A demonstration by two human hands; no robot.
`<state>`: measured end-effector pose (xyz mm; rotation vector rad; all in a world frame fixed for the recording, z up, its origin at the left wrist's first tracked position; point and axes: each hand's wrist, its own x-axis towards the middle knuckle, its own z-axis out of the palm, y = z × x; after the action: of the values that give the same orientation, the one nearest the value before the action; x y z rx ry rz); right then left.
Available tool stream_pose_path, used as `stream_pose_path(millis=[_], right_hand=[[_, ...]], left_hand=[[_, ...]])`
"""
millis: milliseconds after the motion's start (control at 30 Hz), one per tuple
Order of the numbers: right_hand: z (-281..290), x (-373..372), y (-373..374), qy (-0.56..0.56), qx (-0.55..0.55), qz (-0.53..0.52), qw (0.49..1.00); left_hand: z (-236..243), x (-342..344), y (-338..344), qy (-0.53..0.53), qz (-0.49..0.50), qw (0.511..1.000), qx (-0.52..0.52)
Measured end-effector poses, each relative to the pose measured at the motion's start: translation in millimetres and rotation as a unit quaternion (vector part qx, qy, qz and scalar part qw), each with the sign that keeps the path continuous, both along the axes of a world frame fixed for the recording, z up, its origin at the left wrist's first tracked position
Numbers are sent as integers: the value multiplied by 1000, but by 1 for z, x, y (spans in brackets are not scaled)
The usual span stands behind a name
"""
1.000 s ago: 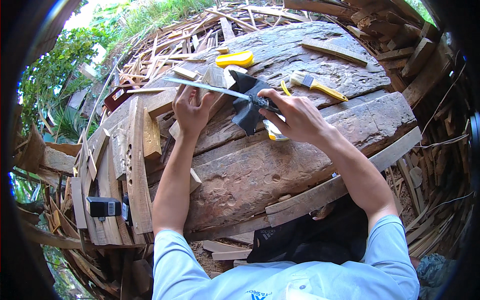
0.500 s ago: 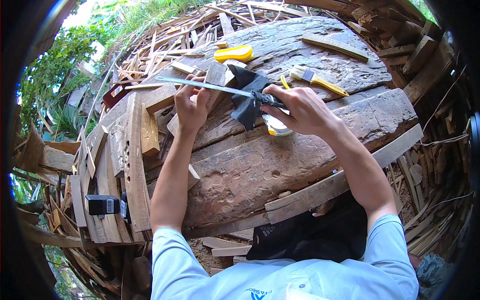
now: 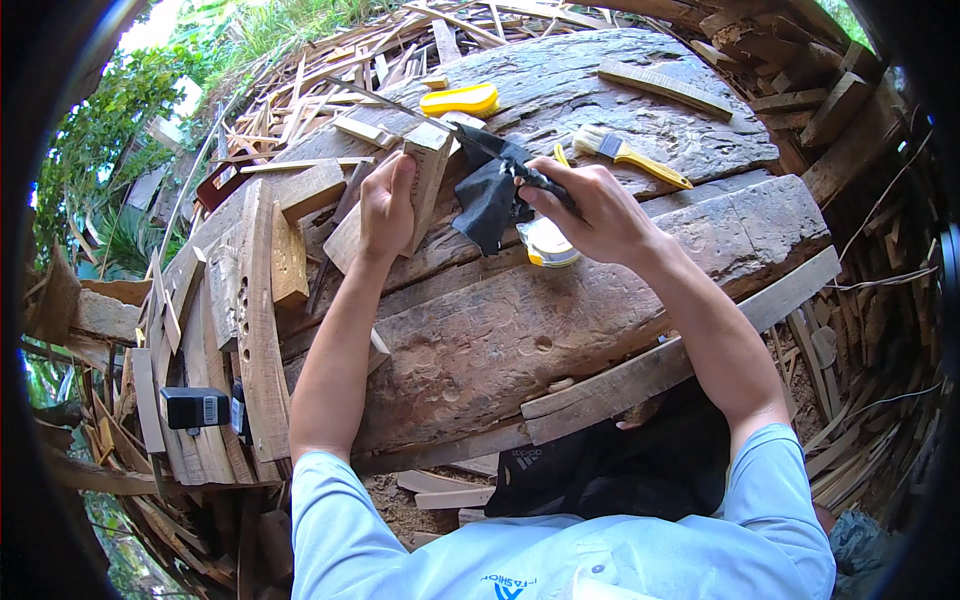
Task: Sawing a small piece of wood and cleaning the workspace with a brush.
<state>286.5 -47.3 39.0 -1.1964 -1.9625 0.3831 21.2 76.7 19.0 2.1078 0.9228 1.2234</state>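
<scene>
Here you are, both arms stretched out over the weathered timber slab [image 3: 470, 370], and both hands are busy. Your left hand [image 3: 387, 208] is closed around a wooden block [image 3: 430, 178], thumb along its near face, the block tilted with its cut end pointing up and away from you. Over to your right hand [image 3: 595, 205]: fingers wrapped firmly around the dark handle of a thin-bladed tool [image 3: 518, 163]. That blade runs out leftward from your right fist, past the top end of the block and beyond your left hand; whether it touches the wood, you can't tell from this angle.

Between your two hands hangs a black cloth [image 3: 485, 205], right by the tool's handle. Just below your right fingers sits a round yellow-and-white object [image 3: 549, 243], partly covered. Look beyond that right hand and there's the paintbrush [image 3: 640, 163], yellow handle angled off to the right, with a wooden strip [image 3: 667, 88] farther out. Up past your left hand, a yellow tray [image 3: 460, 100] lies on the slab. Well to the near left of that hand, a black box [image 3: 192, 408] rests on planks.
</scene>
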Motion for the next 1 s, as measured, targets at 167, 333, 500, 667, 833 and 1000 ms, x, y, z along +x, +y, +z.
stream_pose_path(millis=[167, 333, 500, 667, 833, 1000], right_hand=[[-4, 0, 2, 22, 20, -33, 999], [-7, -1, -1, 29, 11, -31, 999], [-7, -3, 0, 39, 3, -28, 999], [-9, 0, 4, 29, -22, -83, 996], [-5, 1, 4, 27, -20, -126, 991], [-12, 0, 3, 20, -17, -146, 989]], left_hand=[[-5, 9, -2, -15, -25, 999, 21], [-10, 9, -2, -3, -37, 999, 15], [-11, 7, -1, 5, -38, 999, 14], [-6, 10, -4, 2, -54, 998, 11], [-3, 10, -5, 6, -64, 998, 10], [-3, 10, -11, 56, -70, 996, 9]])
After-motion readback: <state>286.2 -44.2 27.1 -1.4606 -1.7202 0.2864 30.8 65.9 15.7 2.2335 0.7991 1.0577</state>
